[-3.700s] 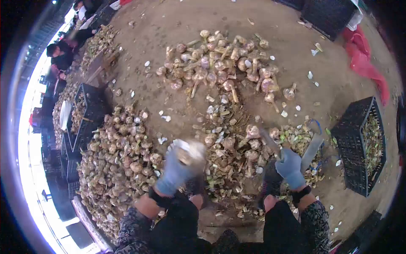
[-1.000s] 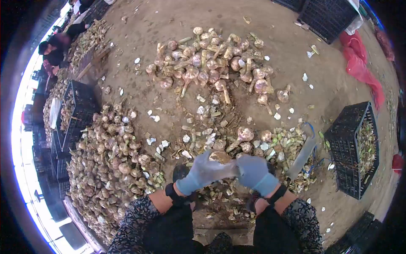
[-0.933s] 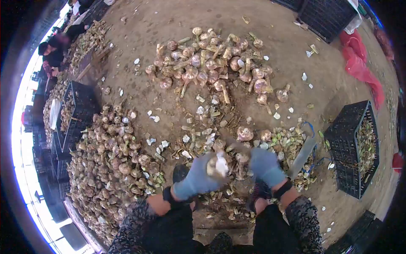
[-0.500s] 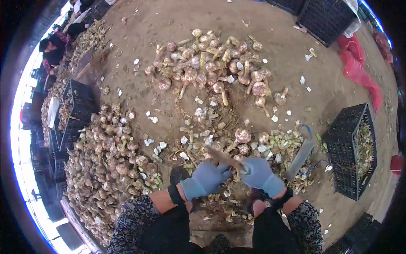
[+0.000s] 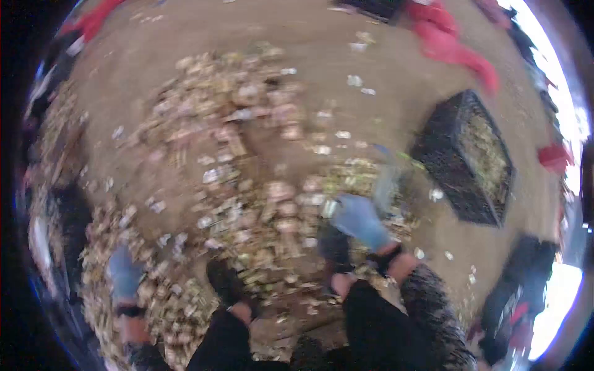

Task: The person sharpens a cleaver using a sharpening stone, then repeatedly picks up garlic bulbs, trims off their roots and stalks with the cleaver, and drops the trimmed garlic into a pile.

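Note:
My left hand [image 5: 125, 272], in a blue-grey glove, is low at the left, over the big pile of garlic bulbs [image 5: 179, 309]. Motion smears its fingers, so its grip does not show. My right hand [image 5: 361, 222], gloved alike, is closed in front of my right foot, beside cut garlic stems and scraps [image 5: 346, 179]. Whatever it holds is too blurred to make out. Just beyond it lies a flat grey piece [image 5: 387, 185] with a blue cord. A few trimmed-looking bulbs [image 5: 281, 191] lie left of that hand.
A heap of garlic with stems [image 5: 229, 105] lies farther out on the dirt floor. A black crate [image 5: 455, 157] of green-white scraps leans at the right. Red netting [image 5: 448, 46] lies behind it. My shoes [image 5: 224, 281] stand among scraps.
My hands have parted: the left has swung out to the garlic pile at the left, the right stays near the scraps. The view has turned right and blurred. The brown blade-like piece no longer shows clearly.

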Available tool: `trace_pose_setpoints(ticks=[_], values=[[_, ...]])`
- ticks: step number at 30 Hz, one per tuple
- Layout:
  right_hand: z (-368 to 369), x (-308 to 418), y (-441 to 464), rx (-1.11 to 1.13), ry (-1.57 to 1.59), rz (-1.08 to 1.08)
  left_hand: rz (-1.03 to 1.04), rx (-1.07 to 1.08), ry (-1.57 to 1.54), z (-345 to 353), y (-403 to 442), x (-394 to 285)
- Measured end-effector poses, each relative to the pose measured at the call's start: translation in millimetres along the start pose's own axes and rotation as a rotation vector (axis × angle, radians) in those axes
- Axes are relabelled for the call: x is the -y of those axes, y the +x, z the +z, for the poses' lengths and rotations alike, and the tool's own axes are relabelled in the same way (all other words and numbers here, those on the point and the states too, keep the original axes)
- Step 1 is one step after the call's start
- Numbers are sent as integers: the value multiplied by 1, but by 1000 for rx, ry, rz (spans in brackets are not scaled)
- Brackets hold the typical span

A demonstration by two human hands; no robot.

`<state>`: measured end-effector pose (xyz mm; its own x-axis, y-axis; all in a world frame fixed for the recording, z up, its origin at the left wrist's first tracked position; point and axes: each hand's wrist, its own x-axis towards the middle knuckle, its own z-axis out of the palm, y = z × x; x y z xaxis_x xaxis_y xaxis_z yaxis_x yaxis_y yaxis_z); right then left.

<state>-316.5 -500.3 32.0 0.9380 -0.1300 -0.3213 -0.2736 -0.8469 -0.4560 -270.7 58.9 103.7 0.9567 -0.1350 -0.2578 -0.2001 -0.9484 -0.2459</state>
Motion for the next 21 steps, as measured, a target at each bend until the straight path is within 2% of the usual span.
trace_pose_setpoints(ticks=[1, 3, 4, 6, 7, 8, 10, 12, 13, 14, 15, 16, 17, 18, 19, 20, 21], values=[[4, 3, 2, 30, 17, -6, -115, 253, 205, 26, 9, 42], [31, 4, 6, 86, -61, 15, 57, 27, 199, 60, 41, 52], [13, 25, -2, 74, 276, 16, 23, 14, -54, 59, 61, 26], [46, 25, 4, 79, 274, -13, -95, 108, -583, 31, 91, -58], [42, 29, 4, 70, 277, -2, -175, 209, -865, 8, 104, -134], [35, 36, 3, 111, 320, -1, -144, 290, -1533, 10, 104, -187], [28, 38, 0, 164, 358, -2, -227, 489, -1687, -7, 108, -292], [23, 35, -3, 141, 428, 75, -267, 677, -1773, 24, 118, -362], [44, 24, -7, -56, 452, 36, -182, 373, -1644, 63, 122, -385], [37, 22, -7, 47, 401, 80, -105, 82, -1486, 101, 128, -403], [30, 19, -7, 159, 351, 112, -150, 194, -1465, 80, 124, -406], [31, 14, -10, 148, 329, 76, -205, 299, -1439, 56, 121, -405], [36, 10, -17, -69, 346, 19, -110, 426, -1493, 69, 123, -395], [16, 19, -15, 89, 375, 123, -54, 462, -1414, 72, 126, -384], [41, 1, -12, -37, 371, -36, 3, 493, -1336, 76, 129, -373], [15, 12, -8, 198, 342, 134, 23, 450, -1129, 66, 132, -369], [18, 6, -3, 220, 525, 26, 47, 380, -1124, 48, 118, -358]])
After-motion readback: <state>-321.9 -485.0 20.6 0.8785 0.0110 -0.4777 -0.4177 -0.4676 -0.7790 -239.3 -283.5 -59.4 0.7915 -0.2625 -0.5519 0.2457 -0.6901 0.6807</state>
